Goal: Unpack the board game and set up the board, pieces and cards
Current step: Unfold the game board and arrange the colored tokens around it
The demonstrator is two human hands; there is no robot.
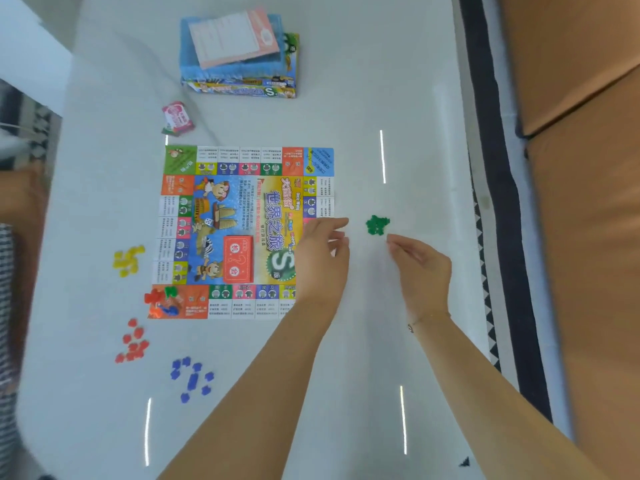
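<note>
The colourful game board [242, 230] lies flat in the middle of the white table. On it sit a red card deck [238, 259] and a white die [208, 221], with player tokens [162, 301] on its near left corner. A small pile of green pieces [377, 225] lies just right of the board. My left hand [323, 258] hovers over the board's right edge with loosely curled fingers. Right of it, my right hand [420, 268] points its fingertips at the green pile. Neither hand visibly holds anything.
The game box [242, 88] stands at the back with a blue tray and a leaflet [235, 38] on top. A pink card pack [177, 117] lies near it. Yellow [128, 259], red [133, 342] and blue [192, 377] piece piles lie left. Another person's hand [20, 195] is at the left edge.
</note>
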